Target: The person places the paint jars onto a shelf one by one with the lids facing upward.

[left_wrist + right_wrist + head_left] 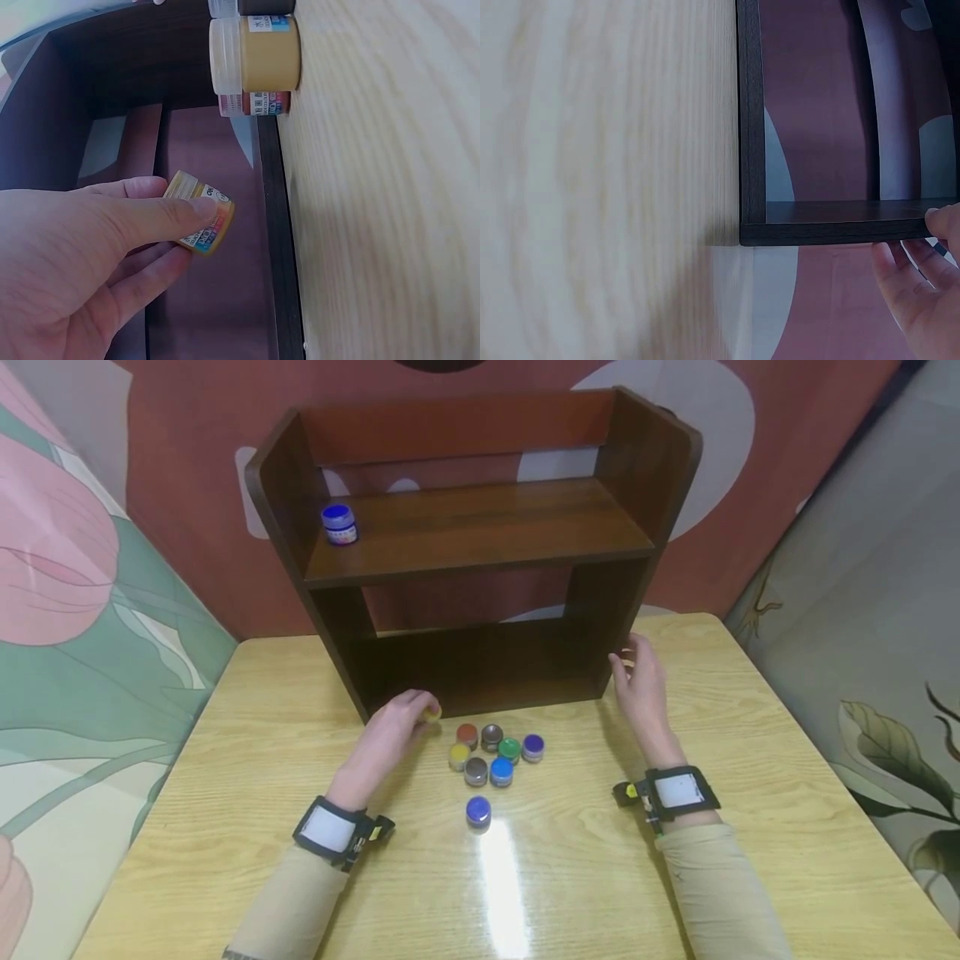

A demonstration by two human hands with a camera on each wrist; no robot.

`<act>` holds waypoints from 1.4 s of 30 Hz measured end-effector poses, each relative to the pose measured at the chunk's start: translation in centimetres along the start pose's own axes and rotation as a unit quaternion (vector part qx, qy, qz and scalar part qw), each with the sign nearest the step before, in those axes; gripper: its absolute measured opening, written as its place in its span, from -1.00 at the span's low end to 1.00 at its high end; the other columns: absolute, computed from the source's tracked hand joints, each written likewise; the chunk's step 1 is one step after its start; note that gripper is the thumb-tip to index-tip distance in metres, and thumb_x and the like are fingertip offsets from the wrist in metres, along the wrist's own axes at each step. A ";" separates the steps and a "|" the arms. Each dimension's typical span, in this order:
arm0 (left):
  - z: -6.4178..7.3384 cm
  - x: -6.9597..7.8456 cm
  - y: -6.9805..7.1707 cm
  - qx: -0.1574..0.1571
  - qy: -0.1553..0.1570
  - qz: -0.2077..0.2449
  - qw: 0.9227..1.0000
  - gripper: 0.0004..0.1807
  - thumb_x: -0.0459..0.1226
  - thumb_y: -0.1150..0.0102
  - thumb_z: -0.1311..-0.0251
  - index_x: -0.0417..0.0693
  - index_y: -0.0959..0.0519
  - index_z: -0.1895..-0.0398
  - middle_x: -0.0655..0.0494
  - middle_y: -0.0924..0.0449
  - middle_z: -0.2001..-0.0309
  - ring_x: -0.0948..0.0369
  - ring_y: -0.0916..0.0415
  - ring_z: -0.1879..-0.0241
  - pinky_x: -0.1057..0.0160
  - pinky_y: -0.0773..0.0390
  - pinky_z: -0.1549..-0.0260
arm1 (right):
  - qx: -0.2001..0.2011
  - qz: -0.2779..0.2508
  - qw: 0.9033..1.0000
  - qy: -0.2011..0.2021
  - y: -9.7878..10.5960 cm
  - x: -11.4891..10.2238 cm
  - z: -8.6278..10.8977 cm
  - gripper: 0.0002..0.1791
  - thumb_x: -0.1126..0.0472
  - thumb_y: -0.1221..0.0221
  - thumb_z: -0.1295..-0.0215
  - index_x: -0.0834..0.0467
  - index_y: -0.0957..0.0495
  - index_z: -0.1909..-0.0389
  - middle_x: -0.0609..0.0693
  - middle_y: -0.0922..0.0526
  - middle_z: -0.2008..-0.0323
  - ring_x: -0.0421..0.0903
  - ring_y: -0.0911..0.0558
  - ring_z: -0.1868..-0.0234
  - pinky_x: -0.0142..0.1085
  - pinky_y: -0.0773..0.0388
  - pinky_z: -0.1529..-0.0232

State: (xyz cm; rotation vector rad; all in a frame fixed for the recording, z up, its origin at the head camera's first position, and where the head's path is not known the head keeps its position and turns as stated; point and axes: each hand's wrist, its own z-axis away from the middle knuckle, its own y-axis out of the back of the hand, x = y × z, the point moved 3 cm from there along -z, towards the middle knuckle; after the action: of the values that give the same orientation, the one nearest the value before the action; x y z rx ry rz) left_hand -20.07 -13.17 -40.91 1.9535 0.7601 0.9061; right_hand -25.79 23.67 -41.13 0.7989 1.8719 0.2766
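Observation:
My left hand point(386, 739) pinches a small yellow paint jar point(206, 225) between thumb and fingers, just in front of the shelf's lower left part. In the left wrist view the jar is tilted, its label partly covered by the thumb. My right hand point(641, 685) holds the right side panel point(840, 231) of the dark brown wooden shelf point(480, 518), thumb on one face and fingertips against the outer face. Several paint jars stand grouped between the hands, among them a green jar point(509, 749), a light blue jar point(502, 771) and a purple jar point(533, 747).
One blue jar point(340, 525) stands at the left end of the upper shelf board. Nearer the front of the wooden table point(570, 877), another blue jar point(478, 811) stands apart from the group. A patterned cloth point(90, 568) hangs around the table.

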 end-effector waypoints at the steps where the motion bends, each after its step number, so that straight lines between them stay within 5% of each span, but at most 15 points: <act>1: 0.0 0.0 0.0 0.001 0.001 0.001 1.000 -0.72 -0.51 -0.41 -0.06 -0.13 -0.61 0.17 -0.01 -0.67 0.14 0.10 -0.66 0.11 0.18 -0.71 0.12 | 0.001 0.000 1.000 0.001 0.0 0.0 0.0 -0.60 0.28 -0.06 -0.49 0.35 -0.35 -0.25 0.36 -0.54 -0.13 0.30 -0.62 -0.10 0.11 -0.63 -0.10; 17: -0.2 0.1 1.0 0.031 -0.004 0.002 1.000 -0.71 -0.53 -0.34 -0.12 -0.07 -0.61 0.14 0.01 -0.67 0.06 0.07 -0.64 0.00 0.14 -0.68 -0.04 | 0.000 0.009 1.000 0.007 0.1 -0.1 0.1 -0.60 0.27 -0.04 -0.50 0.33 -0.34 -0.27 0.35 -0.53 -0.14 0.30 -0.60 -0.12 0.12 -0.63 -0.10; 27: -0.6 0.5 1.9 0.090 0.012 0.069 0.994 -0.75 -0.47 -0.37 -0.14 -0.09 -0.64 0.14 -0.02 -0.68 -0.04 0.05 -0.60 -0.12 0.13 -0.63 -0.15 | -0.002 0.014 1.000 0.005 0.0 -0.1 0.1 -0.59 0.28 -0.04 -0.50 0.34 -0.33 -0.27 0.35 -0.53 -0.15 0.29 -0.60 -0.13 0.12 -0.62 -0.10; 42: -0.8 1.1 2.7 0.117 0.011 0.115 0.986 -0.75 -0.37 -0.35 -0.19 -0.09 -0.65 0.06 -0.05 -0.66 -0.13 0.03 -0.57 -0.20 0.07 -0.54 -0.28 | 0.004 0.009 1.000 0.010 0.0 -0.1 0.0 -0.60 0.28 -0.05 -0.50 0.35 -0.34 -0.26 0.37 -0.53 -0.14 0.30 -0.61 -0.11 0.12 -0.64 -0.08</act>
State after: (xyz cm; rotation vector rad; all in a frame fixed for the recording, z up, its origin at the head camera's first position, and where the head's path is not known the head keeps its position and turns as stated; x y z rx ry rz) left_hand -19.65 -13.24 -37.97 2.2771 0.6889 1.0128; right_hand -25.75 23.66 -41.07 0.8217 1.8871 0.2896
